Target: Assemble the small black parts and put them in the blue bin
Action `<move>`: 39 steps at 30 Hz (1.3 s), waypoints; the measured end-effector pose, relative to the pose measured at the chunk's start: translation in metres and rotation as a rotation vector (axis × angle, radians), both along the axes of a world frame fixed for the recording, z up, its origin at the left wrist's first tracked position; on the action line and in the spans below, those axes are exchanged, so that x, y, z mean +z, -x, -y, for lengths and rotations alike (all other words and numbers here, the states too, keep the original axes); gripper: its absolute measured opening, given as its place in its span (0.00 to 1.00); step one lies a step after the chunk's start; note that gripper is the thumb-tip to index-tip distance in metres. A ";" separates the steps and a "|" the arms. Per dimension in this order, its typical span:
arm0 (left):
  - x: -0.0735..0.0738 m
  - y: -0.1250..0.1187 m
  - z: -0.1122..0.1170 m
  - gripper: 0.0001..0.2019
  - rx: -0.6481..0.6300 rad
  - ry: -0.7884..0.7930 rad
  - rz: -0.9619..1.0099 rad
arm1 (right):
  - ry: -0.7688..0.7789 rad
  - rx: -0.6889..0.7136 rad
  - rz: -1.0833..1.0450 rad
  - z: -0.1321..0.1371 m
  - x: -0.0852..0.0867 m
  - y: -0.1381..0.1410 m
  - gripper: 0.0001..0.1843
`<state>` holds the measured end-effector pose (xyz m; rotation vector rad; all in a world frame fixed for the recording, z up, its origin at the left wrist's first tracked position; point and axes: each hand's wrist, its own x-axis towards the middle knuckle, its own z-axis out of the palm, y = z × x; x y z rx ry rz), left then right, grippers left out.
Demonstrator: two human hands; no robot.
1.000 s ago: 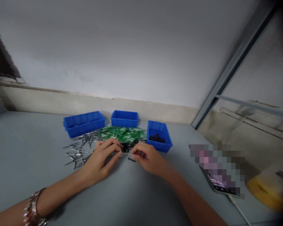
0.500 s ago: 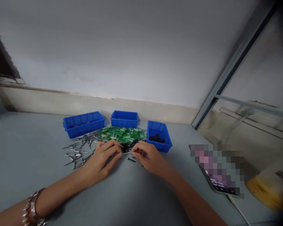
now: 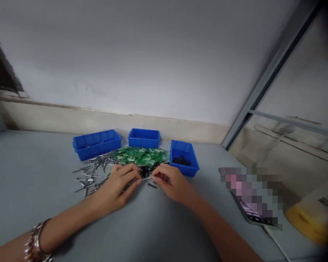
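A thin silver rod (image 3: 147, 178) spans the small gap between my two hands. At its left end, my left hand (image 3: 123, 183) is closed with thumb and forefinger pinched together. My right hand (image 3: 172, 182) pinches the other end, its remaining fingers curled. What sits inside the fingertips is hidden. Just below the gap, a black screw-like piece (image 3: 152, 185) lies on the table. Behind the hands is a pile of black pieces (image 3: 145, 170), partly covered by my fingers. Loose silver metal pins (image 3: 89, 178) are scattered to the left of my left hand.
Green plastic packets (image 3: 140, 155) lie heaped behind the hands. Three blue bins stand around them: a left bin (image 3: 98, 145) with a few pins, a middle bin (image 3: 144, 142), and a right bin (image 3: 190, 169) holding black pieces. A phone (image 3: 248, 213) with a cable leans at the right.
Both hands stay almost in place, still pinching. The silver rod between them now tilts slightly, its right end a little higher.
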<state>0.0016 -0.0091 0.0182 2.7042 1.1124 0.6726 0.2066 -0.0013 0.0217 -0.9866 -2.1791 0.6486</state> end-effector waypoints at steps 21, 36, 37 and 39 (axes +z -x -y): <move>0.002 -0.001 0.001 0.07 0.013 -0.106 0.029 | -0.032 0.047 0.068 0.001 0.000 -0.003 0.05; 0.000 0.000 -0.001 0.08 -0.014 -0.061 -0.012 | -0.056 0.020 0.008 0.002 0.003 -0.003 0.05; 0.000 0.000 -0.001 0.08 -0.014 -0.075 0.006 | -0.049 0.025 0.021 0.002 0.003 -0.003 0.06; 0.001 0.000 0.000 0.07 -0.012 -0.116 0.047 | -0.036 0.042 0.045 0.003 0.002 -0.002 0.06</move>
